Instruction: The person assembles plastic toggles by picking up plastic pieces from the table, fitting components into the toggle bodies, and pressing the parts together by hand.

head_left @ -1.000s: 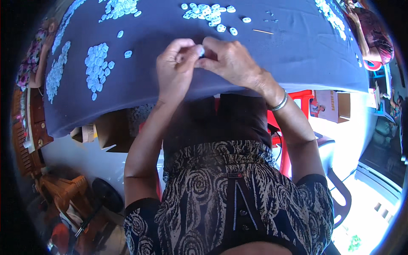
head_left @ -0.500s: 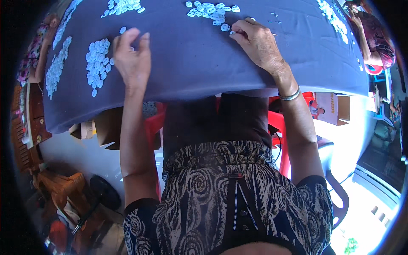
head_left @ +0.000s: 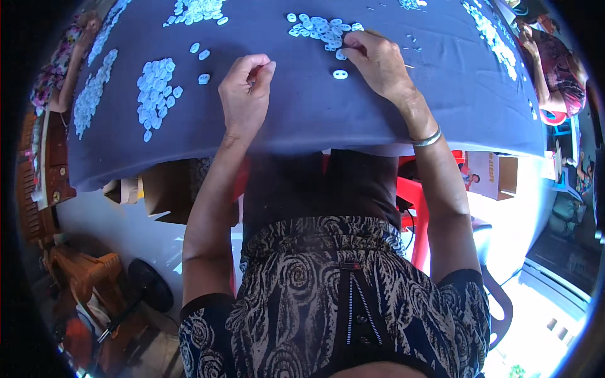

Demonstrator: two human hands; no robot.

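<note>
My left hand [head_left: 244, 94] hovers over the middle of the dark cloth, thumb and forefinger pinched together; whatever they hold is too small to make out. My right hand [head_left: 378, 66] is closed too, its fingertips against or just beside a white oval piece [head_left: 341, 55] at the edge of a loose pile [head_left: 318, 28]. What it grips, if anything, is hidden. Nearer to me, a white oval piece with two holes [head_left: 340, 74] lies alone between my hands. Beside the right hand's back edge shows a thin pale stick [head_left: 409, 66].
More white pieces form heaps at the left [head_left: 154, 91], far left [head_left: 94, 94], back [head_left: 198, 9] and far right [head_left: 491, 38]. Small metal pins [head_left: 413, 43] lie beyond my right hand. Other people sit at both sides. Below the table edge stands a cardboard box [head_left: 170, 192].
My left hand has moved right from beside the left heap, its fingers going from apart to pinched. A two-holed oval piece now lies alone near my right hand. The view has shifted slightly.
</note>
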